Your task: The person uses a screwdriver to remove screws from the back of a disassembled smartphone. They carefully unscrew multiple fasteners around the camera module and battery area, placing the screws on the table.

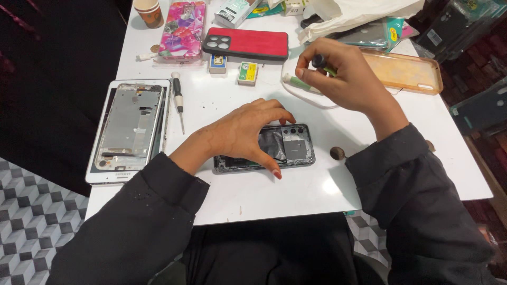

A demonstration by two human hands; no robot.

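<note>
An opened dark phone (pixel 293 148) lies flat near the table's front, its back cover off and inner parts showing. My left hand (pixel 243 132) rests over its left half, fingers and thumb bracing the long edges. My right hand (pixel 343 71) hovers above and behind the phone, closed on a small screwdriver (pixel 320 62) with a dark cap and green shaft. Both arms wear dark sleeves.
A larger white opened device (pixel 129 129) lies at the left, a second screwdriver (pixel 178 97) beside it. Behind: a red phone case (pixel 248 43), a floral case (pixel 184 29), an orange clear case (pixel 406 71), two small boxes (pixel 247 73), a paper cup (pixel 149 11), a white cable (pixel 306 97). A small round piece (pixel 337 153) sits right of the phone.
</note>
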